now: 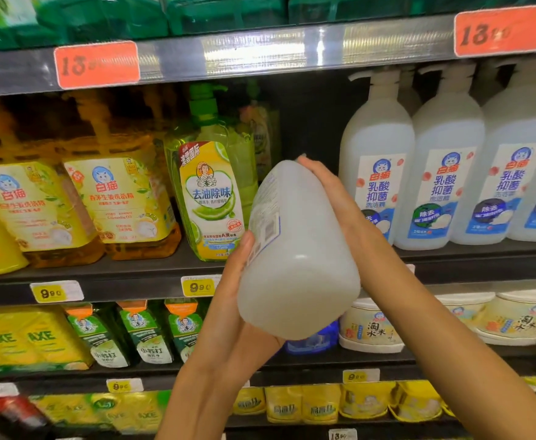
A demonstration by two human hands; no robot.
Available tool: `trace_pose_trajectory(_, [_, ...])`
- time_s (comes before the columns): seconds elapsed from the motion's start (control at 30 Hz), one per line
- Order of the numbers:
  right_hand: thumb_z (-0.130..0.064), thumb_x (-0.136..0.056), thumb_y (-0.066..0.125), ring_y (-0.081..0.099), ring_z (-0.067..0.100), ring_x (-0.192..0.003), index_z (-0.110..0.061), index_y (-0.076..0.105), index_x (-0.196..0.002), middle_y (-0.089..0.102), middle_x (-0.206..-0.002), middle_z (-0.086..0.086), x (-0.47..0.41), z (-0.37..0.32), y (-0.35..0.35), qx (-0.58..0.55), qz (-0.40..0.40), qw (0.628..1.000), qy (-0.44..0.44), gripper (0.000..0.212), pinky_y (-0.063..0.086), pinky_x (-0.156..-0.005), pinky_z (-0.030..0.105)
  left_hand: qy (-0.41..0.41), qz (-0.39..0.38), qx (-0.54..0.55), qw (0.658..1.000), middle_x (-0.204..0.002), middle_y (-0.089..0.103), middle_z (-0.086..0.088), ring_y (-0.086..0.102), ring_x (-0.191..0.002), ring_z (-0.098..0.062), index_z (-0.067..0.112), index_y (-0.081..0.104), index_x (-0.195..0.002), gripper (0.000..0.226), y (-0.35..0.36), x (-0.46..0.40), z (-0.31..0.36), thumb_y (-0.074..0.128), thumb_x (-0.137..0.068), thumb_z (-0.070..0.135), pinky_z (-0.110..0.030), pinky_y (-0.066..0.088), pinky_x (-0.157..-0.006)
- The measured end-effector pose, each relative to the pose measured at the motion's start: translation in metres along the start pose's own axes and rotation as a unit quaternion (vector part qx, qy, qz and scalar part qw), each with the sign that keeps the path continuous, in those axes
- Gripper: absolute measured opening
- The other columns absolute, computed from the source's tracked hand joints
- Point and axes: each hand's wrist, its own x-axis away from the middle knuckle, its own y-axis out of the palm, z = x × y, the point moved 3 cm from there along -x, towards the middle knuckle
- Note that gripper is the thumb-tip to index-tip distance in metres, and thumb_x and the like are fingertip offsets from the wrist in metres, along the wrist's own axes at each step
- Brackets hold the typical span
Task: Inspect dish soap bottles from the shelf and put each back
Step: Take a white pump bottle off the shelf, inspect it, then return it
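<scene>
The person holds a white dish soap bottle [295, 249] in front of the shelf [152, 268], tilted so that its base points toward the camera and its top toward the dark gap in the row. The left hand [241, 315] supports it from below, with the thumb pressed on the back label. The right hand [333, 198] is wrapped around the upper side of the bottle. Just right of the gap stand three similar white pump bottles [444, 173]. To the left stands a green lime bottle [212, 198], then yellow bottles [123, 198]. Orange price tags [96, 63] are on the upper shelf edge.
</scene>
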Motion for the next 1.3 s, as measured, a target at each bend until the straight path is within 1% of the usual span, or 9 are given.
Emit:
trace_pose_trajectory(0.17, [-0.032,-0.097,0.049,0.059,0.014,-0.067,-0.013,0.058,-0.092,0.061,-0.074,0.004,0.005,-0.014,0.015,0.013,-0.042,0.998,-0.051,0.022,0.049,-0.067,0.027,-0.009,-0.005,0.038,0.999,-0.138,0.052,-0.015,0.052,-0.123,-0.03,0.022,0.057,-0.131,0.077,-0.008,-0.005,-0.005,0.08,-0.064,0.05,-0.043,0.046,-0.097])
trace_pose_trajectory(0.3, [-0.028,-0.096,0.049,0.061,0.019,-0.079,-0.014,0.06,-0.097,0.064,-0.082,0.005,0.01,-0.028,0.023,0.088,-0.066,0.984,-0.142,0.017,0.05,-0.08,0.035,-0.024,-0.005,-0.019,1.0,-0.139,0.052,-0.015,0.047,-0.129,-0.033,0.024,0.047,-0.139,0.054,-0.026,-0.012,-0.007,0.048,-0.093,0.052,-0.047,0.05,-0.095])
trace_pose_trajectory(0.47, [-0.034,-0.093,0.054,0.065,0.017,-0.089,-0.021,0.056,-0.109,0.067,-0.095,0.003,0.009,-0.024,0.014,0.164,-0.087,0.965,-0.187,0.021,0.052,-0.09,0.04,0.035,0.057,-0.049,0.997,-0.112,0.07,-0.008,0.069,-0.099,-0.024,0.026,0.061,-0.125,0.041,-0.049,-0.021,-0.015,0.027,-0.105,0.039,-0.038,0.057,-0.076])
trace_pose_trajectory(0.7, [-0.059,-0.069,0.075,0.054,0.029,-0.123,-0.01,0.052,-0.133,0.061,-0.123,0.013,0.008,-0.013,0.0,-0.02,-0.144,0.983,-0.116,0.084,0.04,-0.107,0.046,0.097,0.111,-0.091,0.985,-0.07,0.073,-0.006,0.071,-0.061,-0.018,0.016,0.075,-0.084,0.022,-0.05,-0.025,-0.022,0.069,-0.066,0.026,-0.028,0.056,-0.051])
trace_pose_trajectory(0.83, [-0.053,-0.094,0.045,0.07,0.014,-0.082,-0.016,0.064,-0.109,0.072,-0.088,0.002,0.013,-0.018,0.001,0.018,-0.115,0.983,-0.144,0.045,0.057,-0.075,0.03,0.055,0.082,-0.132,0.986,-0.095,0.073,-0.014,0.072,-0.081,-0.024,0.011,0.06,-0.118,0.046,-0.042,-0.033,-0.028,0.069,-0.077,0.032,-0.033,0.058,-0.065])
trace_pose_trajectory(0.93, [-0.042,-0.086,0.053,0.07,0.011,-0.072,-0.025,0.075,-0.082,0.074,-0.079,-0.001,0.023,-0.027,0.003,0.096,-0.093,0.97,-0.203,0.028,0.059,-0.068,0.027,0.072,0.11,-0.266,0.955,-0.111,0.07,-0.002,0.068,-0.1,-0.01,0.025,0.058,-0.122,0.037,-0.044,-0.035,-0.016,0.049,-0.091,0.043,-0.029,0.055,-0.082])
trace_pose_trajectory(1.03, [-0.036,-0.081,0.057,0.07,0.013,-0.072,-0.024,0.069,-0.085,0.073,-0.078,-0.003,0.033,-0.03,0.006,0.168,-0.066,0.949,-0.259,0.017,0.058,-0.068,0.029,0.095,0.094,-0.321,0.938,-0.125,0.063,0.008,0.061,-0.113,-0.006,0.039,0.051,-0.125,0.071,-0.035,-0.026,-0.012,0.056,-0.066,0.078,-0.028,0.051,-0.088])
trace_pose_trajectory(1.17, [-0.035,-0.079,0.063,0.072,0.013,-0.075,-0.024,0.064,-0.095,0.074,-0.08,-0.007,0.043,-0.029,0.008,0.197,-0.029,0.926,-0.32,0.02,0.056,-0.062,0.022,0.15,0.129,-0.44,0.876,-0.118,0.062,0.004,0.062,-0.109,-0.016,0.032,0.044,-0.125,0.086,-0.026,-0.023,-0.018,0.085,-0.05,0.047,-0.034,0.059,-0.081])
trace_pose_trajectory(1.3, [-0.038,-0.077,0.07,0.073,0.012,-0.081,-0.029,0.06,-0.103,0.074,-0.086,-0.011,0.049,-0.027,0.006,0.205,-0.041,0.918,-0.336,0.029,0.055,-0.062,0.02,0.156,0.13,-0.44,0.875,-0.115,0.064,0.004,0.063,-0.106,-0.016,0.031,0.048,-0.122,0.075,-0.028,-0.025,-0.013,0.084,-0.056,0.028,-0.031,0.059,-0.077])
